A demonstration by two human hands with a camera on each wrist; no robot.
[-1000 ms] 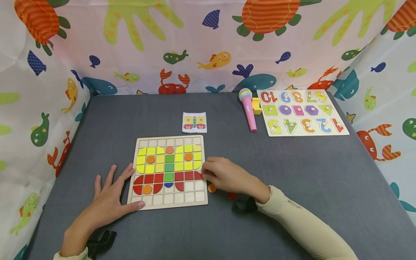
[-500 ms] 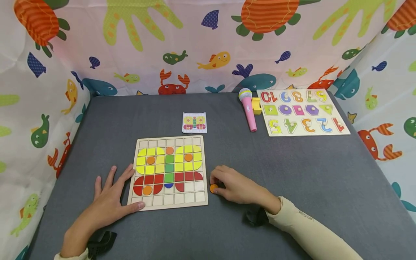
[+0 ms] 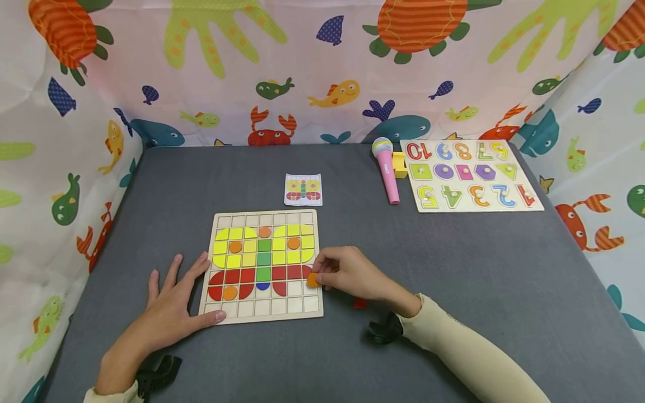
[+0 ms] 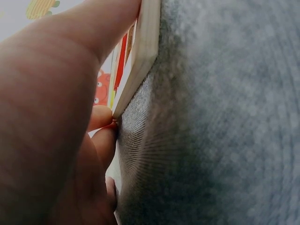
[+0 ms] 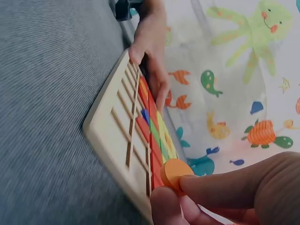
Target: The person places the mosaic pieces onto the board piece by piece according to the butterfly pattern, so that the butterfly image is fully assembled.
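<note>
A wooden grid board (image 3: 262,307) lies on the grey table, partly filled with yellow, red, green, orange and blue pieces in a butterfly shape. My right hand (image 3: 353,271) pinches an orange disc (image 5: 176,173) between thumb and finger, over the board's right edge in the red rows. Spread along the board's left side, my left hand (image 3: 166,305) has its thumb on the near left corner and fingertips at the left edge. In the left wrist view that thumb and the board's pale side (image 4: 140,61) show close up. A red piece (image 3: 360,303) lies below the right wrist.
Behind the board lies a small card (image 3: 303,190) printed with a butterfly pattern. At the back right are a pink toy microphone (image 3: 387,170), a yellow block (image 3: 400,165) and a number-and-shape puzzle board (image 3: 473,176). A printed curtain (image 3: 227,56) surrounds the table.
My right hand has picked up the orange disc from the table beside the board and carried it up and left over the board's right edge. The left hand stays in place.
</note>
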